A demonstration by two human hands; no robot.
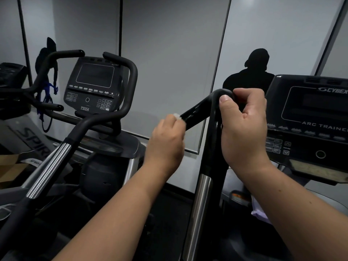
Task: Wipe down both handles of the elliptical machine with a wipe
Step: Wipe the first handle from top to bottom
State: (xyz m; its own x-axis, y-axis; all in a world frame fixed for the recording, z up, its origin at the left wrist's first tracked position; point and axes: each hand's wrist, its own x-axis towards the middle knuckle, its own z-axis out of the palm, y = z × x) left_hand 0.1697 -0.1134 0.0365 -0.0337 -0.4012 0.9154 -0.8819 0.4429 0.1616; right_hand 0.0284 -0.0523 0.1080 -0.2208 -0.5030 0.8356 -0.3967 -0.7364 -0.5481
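Left hand (pixel 165 136) pinches small white wipe (pixel 177 116) against black curved handle (pixel 199 110); right hand (pixel 243 125) curls around its bend. Risk: tiny wipe slips out, leaving 1 handle partly unwiped.

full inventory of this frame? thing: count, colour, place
handle: 1, black with a silver lower section, centre, gripped at its top bend
wipe: 1, white, bunched at the handle's branch, mostly hidden by the left hand
Cybex console: 1, black, right edge
750A console: 1, dark grey, left of centre
ribbed handle: 1, black and silver, lower left
mirror wall: grey panels, background
left hand: 1, centre, holds the wipe against the handle
right hand: 1, right of centre, grips the handle's bend
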